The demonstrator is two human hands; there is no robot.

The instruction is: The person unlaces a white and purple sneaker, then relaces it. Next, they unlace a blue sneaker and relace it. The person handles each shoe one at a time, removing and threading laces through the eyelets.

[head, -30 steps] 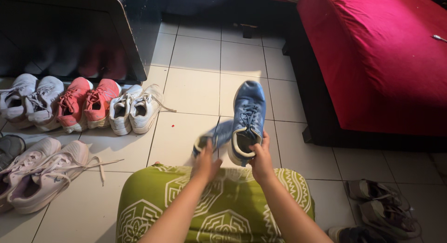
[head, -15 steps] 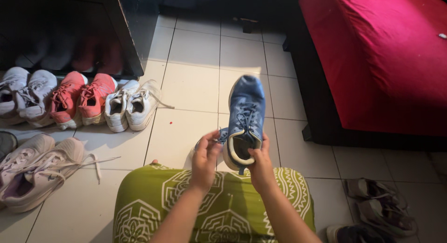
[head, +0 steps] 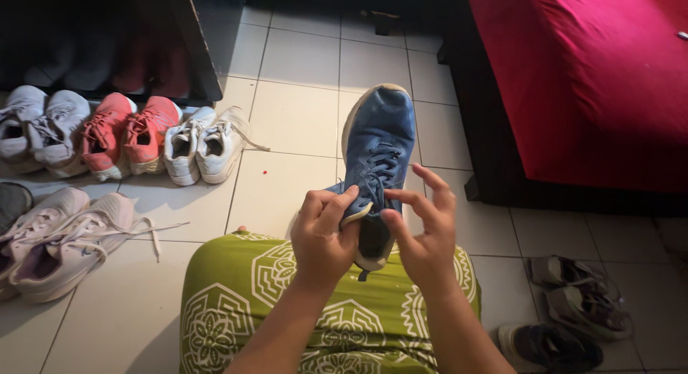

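Your left hand (head: pixel 322 234) now pinches the blue sneaker's (head: pixel 378 141) collar over your green-patterned lap (head: pixel 236 302) (toe pointing away), while your right hand (head: pixel 424 234), having let go, hovers open-fingered at the laces.

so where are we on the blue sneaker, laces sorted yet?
Done: blue sneaker is up off the tiles, heel resting on the green patterned lap. In hand: left hand grips its collar; right hand is open-fingered at the laces. Left: no finished bow shows. Pale pink sneakers also lie with laces loose.
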